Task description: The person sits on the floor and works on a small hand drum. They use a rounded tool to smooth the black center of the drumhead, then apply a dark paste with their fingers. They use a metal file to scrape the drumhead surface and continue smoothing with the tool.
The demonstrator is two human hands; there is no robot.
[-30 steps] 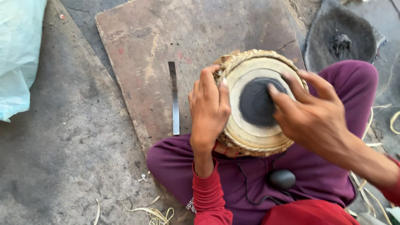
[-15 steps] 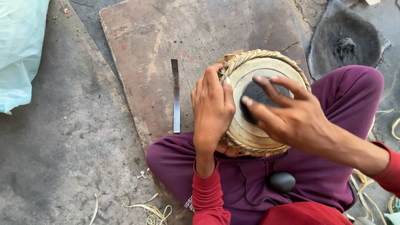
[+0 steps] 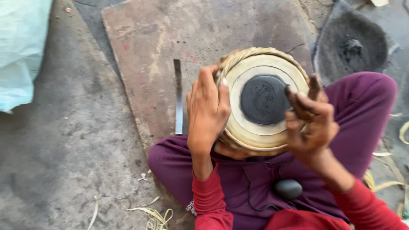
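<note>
Item: small hand drum (image 3: 255, 127), held in the lap of a seated person in purple trousers (image 3: 362, 110) and red sleeves (image 3: 208, 200). The pale skin head faces up, with a round black patch (image 3: 265, 100) at its centre and a braided rim around it.

Left hand (image 3: 207, 111): laid flat against the drum's left side, fingers together and curved over the braided rim, palm pressed to the shell. It steadies rather than pinches; nothing else is in it.

Right hand (image 3: 312, 121): fingers loosely bent and slightly apart, dark-stained fingertips (image 3: 289, 91) at the right edge of the black patch. Whether it holds anything small cannot be told; it appears empty.

Handling note, as a judgement: work on the patch would go best with the left hand bracing the drum firmly so the head stays level, and the right fingertips pressing lightly and evenly, kept off the pale skin.

Nearby: flat metal strip (image 3: 178, 97) on a worn board (image 3: 170, 38) just left of the drum; dark bowl-like hollow (image 3: 349, 47) upper right; smooth black stone (image 3: 288, 189) in the lap; pale plastic bag (image 3: 21, 51) far left; straw-coloured scraps (image 3: 153, 215) on the ground.
</note>
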